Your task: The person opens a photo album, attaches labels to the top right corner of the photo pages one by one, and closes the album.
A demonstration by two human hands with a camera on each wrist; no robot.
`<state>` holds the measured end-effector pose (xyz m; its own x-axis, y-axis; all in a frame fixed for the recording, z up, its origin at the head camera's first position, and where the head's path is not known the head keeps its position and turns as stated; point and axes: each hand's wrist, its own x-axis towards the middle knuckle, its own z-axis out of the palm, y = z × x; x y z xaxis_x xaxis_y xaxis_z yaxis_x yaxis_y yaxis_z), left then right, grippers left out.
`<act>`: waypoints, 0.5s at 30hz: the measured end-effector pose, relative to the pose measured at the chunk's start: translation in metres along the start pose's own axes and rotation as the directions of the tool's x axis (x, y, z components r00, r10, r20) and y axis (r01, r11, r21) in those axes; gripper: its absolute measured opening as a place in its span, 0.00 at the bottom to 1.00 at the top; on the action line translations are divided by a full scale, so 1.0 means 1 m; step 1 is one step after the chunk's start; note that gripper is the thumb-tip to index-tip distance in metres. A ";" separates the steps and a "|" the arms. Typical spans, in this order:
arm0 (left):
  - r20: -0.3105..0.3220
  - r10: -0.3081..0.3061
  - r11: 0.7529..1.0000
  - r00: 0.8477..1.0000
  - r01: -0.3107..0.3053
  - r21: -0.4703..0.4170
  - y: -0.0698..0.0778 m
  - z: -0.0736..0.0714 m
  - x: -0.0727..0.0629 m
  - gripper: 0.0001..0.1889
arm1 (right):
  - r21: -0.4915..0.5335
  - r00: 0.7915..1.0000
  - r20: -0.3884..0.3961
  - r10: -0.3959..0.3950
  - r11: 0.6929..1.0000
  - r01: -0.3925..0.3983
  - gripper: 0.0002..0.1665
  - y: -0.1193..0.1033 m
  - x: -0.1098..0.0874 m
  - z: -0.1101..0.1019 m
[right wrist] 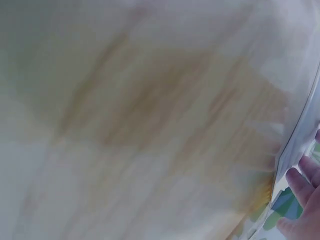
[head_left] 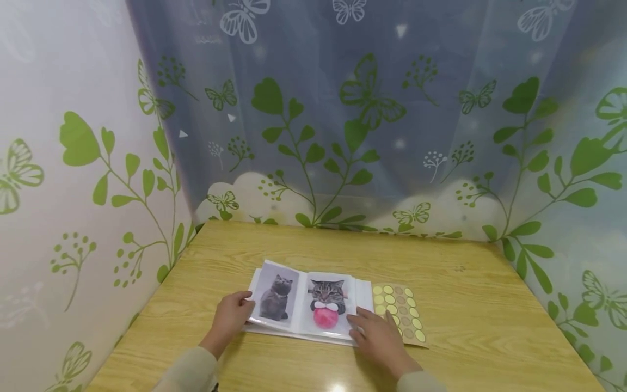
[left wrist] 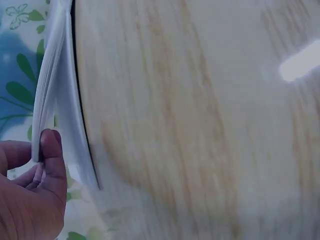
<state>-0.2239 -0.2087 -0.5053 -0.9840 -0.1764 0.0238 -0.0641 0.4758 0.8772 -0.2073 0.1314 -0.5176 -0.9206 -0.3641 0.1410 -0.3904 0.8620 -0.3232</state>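
You have two hands here, one left hand (head_left: 235,311) and one right hand (head_left: 381,333), with two sleeves (head_left: 188,370). Before you is one table (head_left: 480,305), bearing one photo album (head_left: 300,307) and one sticker sheet (head_left: 405,310). You can count two cat photos, one grey-cat photo (head_left: 277,294) and one tabby-cat photo (head_left: 327,296), the latter showing one pink ball (head_left: 325,318). Your right hand hides some round stickers, so you cannot total those.

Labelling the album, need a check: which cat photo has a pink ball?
The right photo, nearer the right hand: a striped cat above a pink ball. The left photo shows a grey cat and no ball.
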 end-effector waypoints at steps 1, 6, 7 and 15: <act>0.007 -0.006 1.000 1.000 0.006 0.019 -0.001 0.000 0.000 0.18 | 0.001 1.000 0.003 0.000 1.000 0.000 0.20 0.002 -0.001 0.000; 0.044 -0.007 0.996 0.999 0.003 0.086 -0.004 0.006 -0.001 0.17 | -0.002 1.000 0.005 -0.007 1.000 0.007 0.20 0.012 -0.004 -0.003; 0.047 0.002 0.996 0.999 -0.006 0.088 -0.004 0.008 -0.002 0.17 | -0.001 1.000 0.005 -0.006 1.000 0.006 0.20 0.014 -0.005 -0.003; 0.086 0.060 0.995 0.994 -0.067 0.074 0.006 0.021 -0.010 0.16 | 0.011 1.000 0.008 0.022 1.000 -0.022 0.19 0.030 -0.017 -0.012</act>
<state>-0.2181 -0.1859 -0.5101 -0.9968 -0.0723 0.0349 -0.0106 0.5494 0.8355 -0.2036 0.1679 -0.5182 -0.9288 -0.3482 0.1268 -0.3704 0.8659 -0.3361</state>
